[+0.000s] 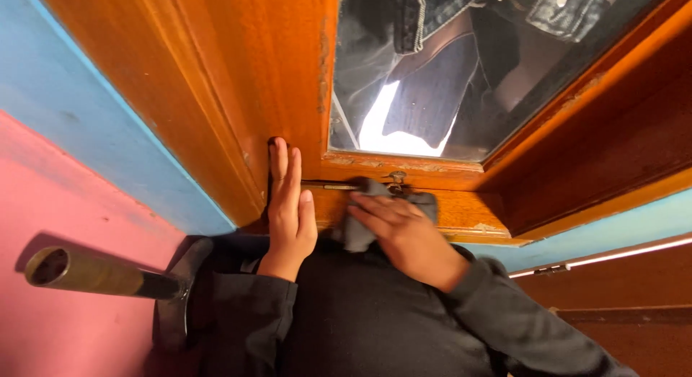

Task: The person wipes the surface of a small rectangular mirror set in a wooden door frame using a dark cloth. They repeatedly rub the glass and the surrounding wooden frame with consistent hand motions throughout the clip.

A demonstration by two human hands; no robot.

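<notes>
1. The grey cloth [364,218] is largely covered by the right hand [404,233]; its full shape cannot be told.
2. The small metal latch [393,181] on the window frame [288,81] is partly hidden behind the cloth.
3. The window glass [461,67] is cut off by the top edge.
4. The brass tube [86,272] disappears behind the dark sleeve [238,312].

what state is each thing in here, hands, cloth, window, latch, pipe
left hand: flat, fingers together, pressed on the wooden frame
right hand: pressing a grey cloth onto the sill
grey cloth: bunched, under the right hand, against the lower sash
window pane: shut, reflective, reflecting a person
latch: on the lower sash rail, partly hidden by the cloth, position unclear
sill paint: worn and chipped
metal pipe: sticking out, open end empty
</notes>
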